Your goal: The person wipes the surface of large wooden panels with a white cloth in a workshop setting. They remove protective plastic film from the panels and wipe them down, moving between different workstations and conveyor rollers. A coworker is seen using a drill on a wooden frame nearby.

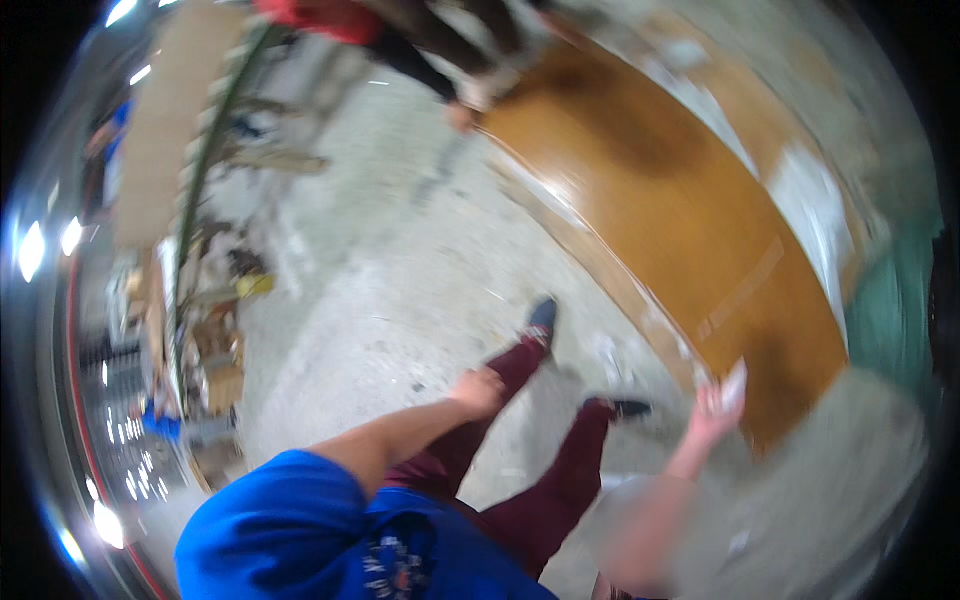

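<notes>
A long brown wooden panel (640,200) with a smooth, shiny face stretches from the far middle to the near right. My right hand (712,412) is at its near left edge, fingers closed on a small white crumpled piece (735,385), whether cloth or paper I cannot make out. My left hand (478,392) hangs over my left leg, apart from the panel, its fingers curled in with nothing seen in them. At the panel's far end, a co-worker's hand (462,117) touches the corner.
The co-worker in a red top (320,18) stands at the far end. Brown cardboard and white wrapping (805,205) lie along the panel's right side. Green sheeting (895,300) is at the far right. Cluttered shelving (215,350) lines the left. My shoes (541,318) stand on grey concrete.
</notes>
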The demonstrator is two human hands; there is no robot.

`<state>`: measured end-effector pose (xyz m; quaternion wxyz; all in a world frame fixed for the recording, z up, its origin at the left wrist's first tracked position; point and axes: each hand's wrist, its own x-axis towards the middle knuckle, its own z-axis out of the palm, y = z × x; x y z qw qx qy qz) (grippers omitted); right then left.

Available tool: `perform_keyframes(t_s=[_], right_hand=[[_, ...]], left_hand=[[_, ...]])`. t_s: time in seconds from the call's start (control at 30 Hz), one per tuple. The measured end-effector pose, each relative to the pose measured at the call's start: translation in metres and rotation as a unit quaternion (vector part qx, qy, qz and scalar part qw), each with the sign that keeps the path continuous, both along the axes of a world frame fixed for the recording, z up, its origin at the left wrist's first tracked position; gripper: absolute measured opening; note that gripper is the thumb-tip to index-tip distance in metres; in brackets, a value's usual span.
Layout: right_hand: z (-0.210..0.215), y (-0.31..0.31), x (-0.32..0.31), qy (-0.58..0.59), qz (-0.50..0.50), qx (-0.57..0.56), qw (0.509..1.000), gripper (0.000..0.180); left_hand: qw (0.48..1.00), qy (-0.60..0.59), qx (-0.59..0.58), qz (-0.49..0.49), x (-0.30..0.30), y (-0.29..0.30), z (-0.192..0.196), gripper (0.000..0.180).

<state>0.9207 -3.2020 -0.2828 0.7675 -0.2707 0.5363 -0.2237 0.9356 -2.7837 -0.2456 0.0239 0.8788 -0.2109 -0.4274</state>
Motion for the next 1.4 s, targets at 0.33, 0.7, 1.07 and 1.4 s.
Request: perform_keyframes(t_s=[0.33,0.7,1.07,1.4], right_hand=[[0.157,0.06,-0.034,-0.268,0.138,0.327,0.896,0.043],[0.253,0.079,-0.029,-0.218,0.398,0.381,0.806,0.046],[0.269,0.366,-0.047,-0.235,0.6,0.316,0.697,0.046],[0.334,0.739,-0.053,-0.197,0.682,0.433,0.555,0.04]], left_hand=[[0.983,0.042,-0.038,0.172,-0.074,0.013,0.097,0.031],[0.928,0.09,-0.154,0.328,-0.19,0.074,0.151,0.032],[0.852,-0.105,-0.227,0.461,-0.292,0.321,0.201,0.027],[0.68,-0.248,-0.196,0.661,-0.402,0.568,0.239,0.031]])
